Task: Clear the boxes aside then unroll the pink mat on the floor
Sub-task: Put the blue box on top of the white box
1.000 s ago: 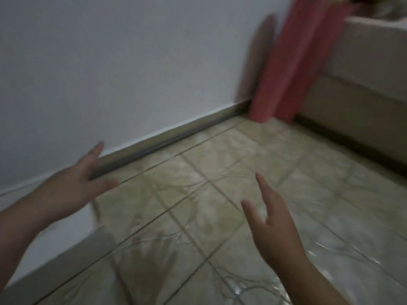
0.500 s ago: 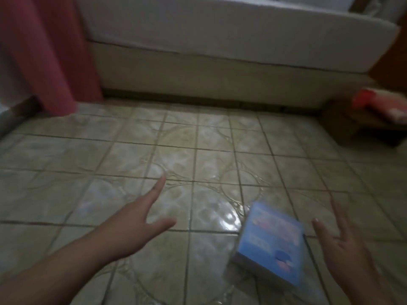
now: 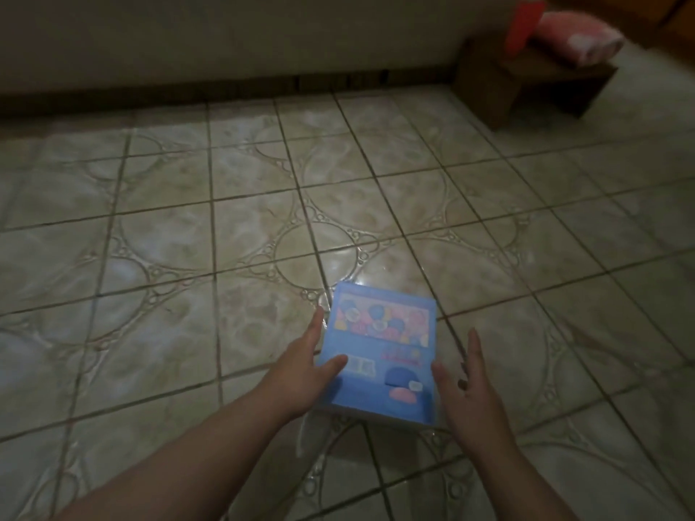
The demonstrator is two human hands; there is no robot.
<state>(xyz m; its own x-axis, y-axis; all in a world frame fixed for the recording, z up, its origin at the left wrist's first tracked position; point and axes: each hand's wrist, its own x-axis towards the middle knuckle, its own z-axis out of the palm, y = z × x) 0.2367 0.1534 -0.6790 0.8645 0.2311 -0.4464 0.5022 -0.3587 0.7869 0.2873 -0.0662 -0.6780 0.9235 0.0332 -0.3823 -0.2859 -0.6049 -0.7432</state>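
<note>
A blue box with a colourful picture on its top lies flat on the tiled floor, just in front of me. My left hand is at the box's left edge, thumb laid on the top face and fingers stretched along the side. My right hand is at the right edge, fingers spread, its thumb at or just short of the box. Neither hand has closed around it. The pink mat is out of view.
The pale side of a bed runs along the far edge of the floor. At the far right stands a low brown wooden stool carrying a pink cushion and a red upright object.
My view has swung right and down, away from the wall and the pink roll. Both hands have closed in from wide apart to the two sides of the blue box.
</note>
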